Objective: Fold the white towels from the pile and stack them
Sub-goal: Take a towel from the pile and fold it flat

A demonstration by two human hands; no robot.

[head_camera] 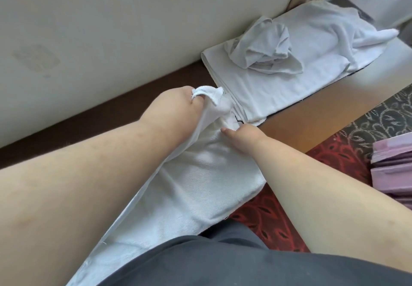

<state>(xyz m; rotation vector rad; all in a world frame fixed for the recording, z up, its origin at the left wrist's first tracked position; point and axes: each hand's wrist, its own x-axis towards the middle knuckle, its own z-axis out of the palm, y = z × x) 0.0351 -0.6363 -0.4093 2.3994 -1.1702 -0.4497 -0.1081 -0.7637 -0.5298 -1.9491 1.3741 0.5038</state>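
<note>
Dark garment (pixel 223 263): nearest the camera, across the person's front; the towel's near end runs down beside it.
Towel in work (pixel 200 170): white, stretched long from the person's body out onto the table (pixel 301 116); doubled lengthwise by the look of its edges, not yet folded short.
Left hand (pixel 178 100): grip curled tight round the towel's bunched far corner.
Right hand (pixel 240 133): resting on the towel's far edge, thumb stretched flat on the cloth; fingers hidden, so whether this grip pinches the cloth I cannot tell.
Purple stack (pixel 392 170): at the right edge, over the patterned carpet (pixel 334 154).
Flat white layers (pixel 278 89): on the table just beyond the hands, near end touching the towel in work; seemingly the folded stack, count unclear.
Pile (pixel 265 45): crumpled white towels on top of those layers, near the wall (pixel 111 29); at least two, unfolded.
Progress, as judged: partway; this towel's cross folds and the pile remain.
</note>
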